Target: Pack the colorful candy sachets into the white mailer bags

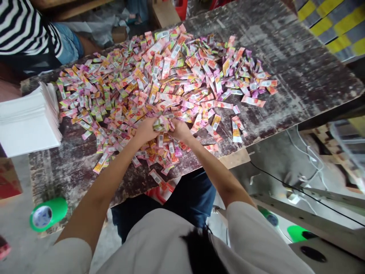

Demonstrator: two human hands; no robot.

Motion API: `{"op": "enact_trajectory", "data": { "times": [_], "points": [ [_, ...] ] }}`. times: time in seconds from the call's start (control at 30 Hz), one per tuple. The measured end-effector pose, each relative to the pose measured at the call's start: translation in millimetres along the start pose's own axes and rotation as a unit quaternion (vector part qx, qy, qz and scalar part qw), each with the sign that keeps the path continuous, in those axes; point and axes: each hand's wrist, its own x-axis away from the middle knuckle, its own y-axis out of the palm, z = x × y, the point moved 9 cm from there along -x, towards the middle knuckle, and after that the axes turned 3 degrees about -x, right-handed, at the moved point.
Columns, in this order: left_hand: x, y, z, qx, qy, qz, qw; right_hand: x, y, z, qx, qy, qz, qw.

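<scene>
We see both hands meeting at the near edge of the big pile of sachets [159, 83], which spreads over most of the worn table [299, 68]. The left hand [146, 129] and the right hand [180, 129] are pressed together around a small bunch of sachets [162, 123], fingers curled shut on it from either side. The bunch sits just above the loose sachets at the near rim of the pile. To the left of the pile lies a stack of white sheets [27, 121], its edge touching the outermost sachets. Nearer to us than the pile, off the table's left corner, stands a green roll of tape [47, 215]. Beyond the pile, at the far left, a person in a striped top [23, 26] sits.
</scene>
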Motion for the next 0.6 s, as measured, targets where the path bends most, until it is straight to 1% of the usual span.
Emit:
{"op": "enact_trajectory", "data": {
  "times": [0.03,0.07,0.1,0.13,0.2,0.23,0.27,0.3,0.33,0.37,0.4,0.43,0.5,0.53,0.6],
  "points": [
    [-5.6,8.1,3.0,-0.038,0.009,-0.041,0.998,5.0,-3.0,10.9,0.014,0.015,0.008,1.000],
    [-7.3,13.3,1.2,-0.073,0.017,-0.072,0.995,12.3,-8.6,26.9,0.025,0.038,0.018,0.999],
    [-5.7,14.7,-5.7,-0.105,0.018,-0.089,0.990,21.5,-16.5,46.9,0.031,0.067,0.031,0.997],
    [-1.6,12.2,-17.2,-0.131,0.006,-0.090,0.987,32.2,-25.9,69.3,0.029,0.100,0.047,0.993],
    [11.1,-2.5,-47.1,-0.155,-0.050,-0.057,0.985,54.8,-46.9,113.6,0.000,0.160,0.097,0.982],
    [18.5,-12.8,-61.0,-0.155,-0.087,-0.028,0.984,65.1,-56.7,132.3,-0.026,0.179,0.129,0.975],
    [25.2,-23.6,-70.8,-0.149,-0.117,0.006,0.982,73.2,-64.1,147.5,-0.057,0.190,0.157,0.968],
    [30.3,-33.7,-74.7,-0.141,-0.136,0.042,0.980,78.8,-69.0,158.8,-0.092,0.192,0.178,0.961],
    [32.5,-41.4,-71.8,-0.133,-0.137,0.073,0.979,81.7,-71.3,166.3,-0.127,0.190,0.192,0.954],
    [31.3,-45.4,-62.8,-0.125,-0.123,0.093,0.980,82.1,-71.3,170.6,-0.155,0.185,0.196,0.950],
    [26.7,-44.7,-49.3,-0.120,-0.097,0.096,0.983,80.6,-69.5,172.4,-0.174,0.182,0.190,0.949],
    [19.4,-39.6,-33.6,-0.121,-0.068,0.084,0.987,78.3,-67.2,172.9,-0.180,0.181,0.179,0.950],
    [1.1,-20.2,-4.2,-0.135,-0.019,0.032,0.990,75.8,-65.7,174.0,-0.163,0.194,0.166,0.953],
    [-8.3,-8.9,5.8,-0.148,-0.010,0.004,0.989,76.1,-66.7,175.5,-0.150,0.202,0.165,0.954],
    [-24.2,11.4,14.3,-0.178,-0.025,-0.035,0.983,80.0,-71.6,179.9,-0.134,0.213,0.177,0.952]
  ]
}}
